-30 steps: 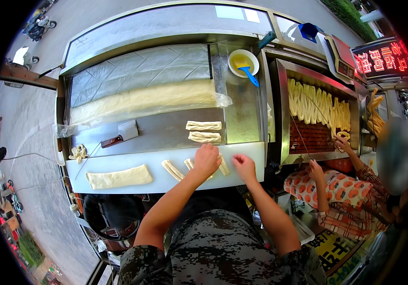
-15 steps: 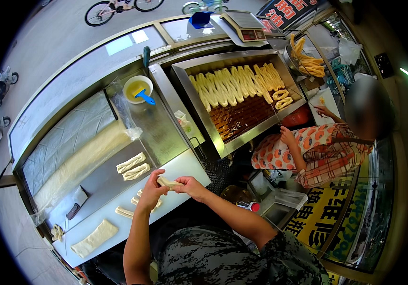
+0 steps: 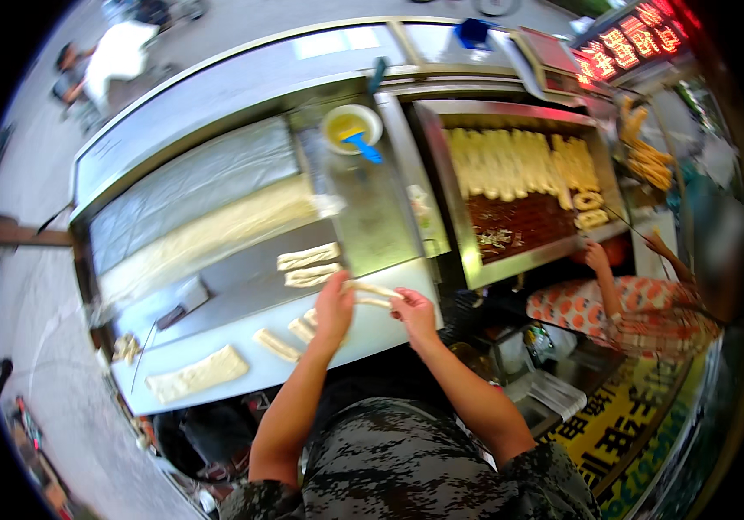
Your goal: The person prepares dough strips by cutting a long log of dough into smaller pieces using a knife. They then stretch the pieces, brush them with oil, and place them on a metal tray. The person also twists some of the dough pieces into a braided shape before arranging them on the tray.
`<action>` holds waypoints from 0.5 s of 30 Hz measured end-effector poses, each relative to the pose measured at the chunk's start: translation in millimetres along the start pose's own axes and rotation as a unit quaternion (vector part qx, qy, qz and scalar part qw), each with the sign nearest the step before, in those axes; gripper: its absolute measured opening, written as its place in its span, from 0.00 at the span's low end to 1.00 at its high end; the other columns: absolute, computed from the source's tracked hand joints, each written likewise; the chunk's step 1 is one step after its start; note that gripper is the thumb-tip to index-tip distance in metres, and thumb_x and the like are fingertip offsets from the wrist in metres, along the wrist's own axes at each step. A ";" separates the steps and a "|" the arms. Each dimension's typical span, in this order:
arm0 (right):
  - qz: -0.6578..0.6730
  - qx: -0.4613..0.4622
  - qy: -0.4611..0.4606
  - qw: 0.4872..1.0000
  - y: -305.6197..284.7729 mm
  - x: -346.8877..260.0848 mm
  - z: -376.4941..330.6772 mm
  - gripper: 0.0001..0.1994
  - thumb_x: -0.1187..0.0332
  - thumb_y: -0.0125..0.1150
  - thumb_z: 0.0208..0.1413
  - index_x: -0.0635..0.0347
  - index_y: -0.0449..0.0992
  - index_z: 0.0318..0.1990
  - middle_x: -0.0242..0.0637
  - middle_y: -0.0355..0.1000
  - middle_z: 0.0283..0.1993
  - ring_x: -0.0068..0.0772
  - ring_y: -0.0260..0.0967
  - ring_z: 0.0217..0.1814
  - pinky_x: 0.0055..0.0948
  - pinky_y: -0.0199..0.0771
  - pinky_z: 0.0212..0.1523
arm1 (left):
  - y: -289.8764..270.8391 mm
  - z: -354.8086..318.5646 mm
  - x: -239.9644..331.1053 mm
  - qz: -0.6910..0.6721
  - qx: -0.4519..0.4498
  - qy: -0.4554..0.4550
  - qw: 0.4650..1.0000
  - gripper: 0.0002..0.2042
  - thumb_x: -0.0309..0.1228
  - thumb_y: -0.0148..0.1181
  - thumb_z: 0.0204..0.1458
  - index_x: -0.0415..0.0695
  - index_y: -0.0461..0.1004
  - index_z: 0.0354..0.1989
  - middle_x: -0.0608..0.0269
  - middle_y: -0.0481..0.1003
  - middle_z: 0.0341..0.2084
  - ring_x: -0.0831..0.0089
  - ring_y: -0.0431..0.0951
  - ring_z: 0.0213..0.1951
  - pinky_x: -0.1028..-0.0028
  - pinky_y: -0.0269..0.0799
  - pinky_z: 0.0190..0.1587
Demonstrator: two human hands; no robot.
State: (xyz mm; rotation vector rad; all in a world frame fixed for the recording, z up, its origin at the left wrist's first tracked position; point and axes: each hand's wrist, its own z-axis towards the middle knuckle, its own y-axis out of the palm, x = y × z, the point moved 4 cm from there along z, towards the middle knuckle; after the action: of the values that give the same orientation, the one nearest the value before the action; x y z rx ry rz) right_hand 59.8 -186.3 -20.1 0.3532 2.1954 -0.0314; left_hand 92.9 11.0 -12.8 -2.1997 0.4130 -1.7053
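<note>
Between my hands a dough strip (image 3: 375, 289) is stretched out, its two strands parting toward the right. My left hand (image 3: 334, 305) is closed on its left end, and my right hand (image 3: 414, 314) pinches the right end. Both hands are above the white board (image 3: 411, 279). Just beyond my left hand lie two twisted dough pieces (image 3: 308, 256) on the metal counter. Left of my left wrist, short dough strips (image 3: 277, 345) rest on the board, partly hidden by my forearm. A flat dough slab (image 3: 198, 374) lies farther left.
A fryer (image 3: 469, 270) at right holds many dough sticks in dark oil; a co-worker (image 3: 597, 312) reaches toward it with long sticks. A bowl of yellow liquid (image 3: 352, 121) holds a blue brush (image 3: 361, 147). A long dough roll (image 3: 207, 234) and a scraper (image 3: 183, 309) are at left.
My hands have moved apart, and the dough between them is drawn out longer. The whole view has swung, so the counter and fryer appear farther right.
</note>
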 end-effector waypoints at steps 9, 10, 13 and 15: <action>0.132 -0.196 0.157 0.959 58.6 -30.6 -2.1 0.17 0.56 0.51 0.66 0.63 0.73 0.47 0.39 0.75 0.46 0.29 0.75 0.46 0.29 0.75 0.50 | -20.8 -12.5 36.6 -0.020 -0.026 0.036 0.999 0.22 0.31 0.69 0.47 0.39 0.70 0.50 0.57 0.75 0.37 0.72 0.75 0.27 0.72 0.73 0.31; 0.067 -0.181 0.141 0.971 64.0 -25.2 1.7 0.14 0.60 0.56 0.63 0.63 0.74 0.46 0.39 0.76 0.45 0.29 0.76 0.45 0.29 0.76 0.49 | -22.5 -8.6 21.4 -0.070 -0.036 -0.009 0.997 0.21 0.30 0.69 0.47 0.38 0.70 0.49 0.58 0.75 0.34 0.73 0.74 0.26 0.73 0.73 0.32; -0.041 -0.218 0.118 0.968 87.4 -24.8 12.4 0.12 0.64 0.57 0.62 0.64 0.75 0.47 0.36 0.77 0.44 0.28 0.76 0.43 0.31 0.78 0.47 | -26.0 5.0 -21.4 -0.221 -0.040 -0.104 0.969 0.17 0.29 0.66 0.49 0.40 0.72 0.47 0.67 0.74 0.26 0.81 0.69 0.23 0.79 0.68 0.27; -0.040 -0.221 0.115 0.968 100.2 -27.8 24.4 0.10 0.68 0.58 0.60 0.64 0.76 0.45 0.35 0.77 0.42 0.28 0.77 0.40 0.29 0.79 0.44 | -40.3 13.6 -21.0 -0.296 -0.092 -0.199 0.930 0.15 0.28 0.64 0.50 0.42 0.73 0.47 0.69 0.74 0.27 0.84 0.68 0.23 0.82 0.65 0.24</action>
State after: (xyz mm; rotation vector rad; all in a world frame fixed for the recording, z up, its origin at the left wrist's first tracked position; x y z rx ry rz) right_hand 121.0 -100.5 -2.6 0.0148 2.3641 0.4695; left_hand 102.1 57.4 -17.3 -2.9356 -0.2322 -1.4366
